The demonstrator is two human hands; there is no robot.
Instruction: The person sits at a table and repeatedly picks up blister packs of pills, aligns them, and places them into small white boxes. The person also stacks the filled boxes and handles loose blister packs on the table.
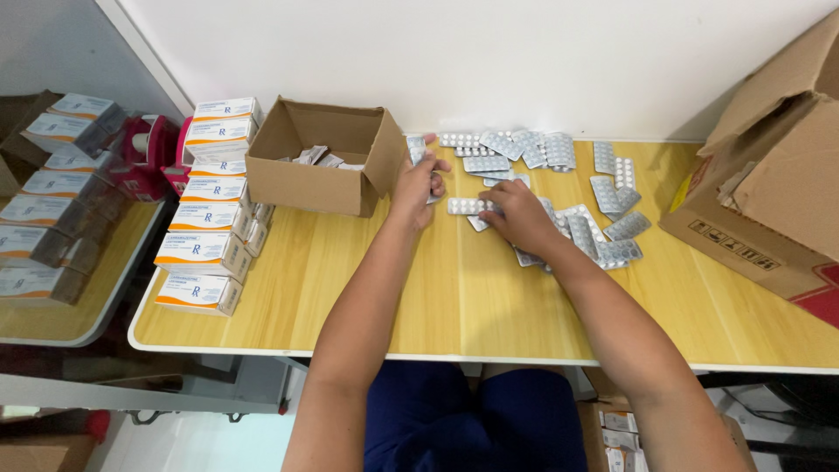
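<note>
The left hand point(421, 182) closes its grip on a small stack of blister strips point(416, 149) at the table's point(367, 288) 12 o'clock; the right hand point(517, 216) presses one loose strip point(463, 206). The strips look light, thin, stiff but bendable and slippery, best pinched by their long edges.

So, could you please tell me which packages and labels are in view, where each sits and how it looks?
White and orange rectangular cartons: stacked along the table's left edge.
Open brown cardboard box: beside the left hand, a few foil strips inside.
Silver foil blister strips: scattered around the right hand.
Large brown cardboard box: right edge, dark printed symbols.
</note>
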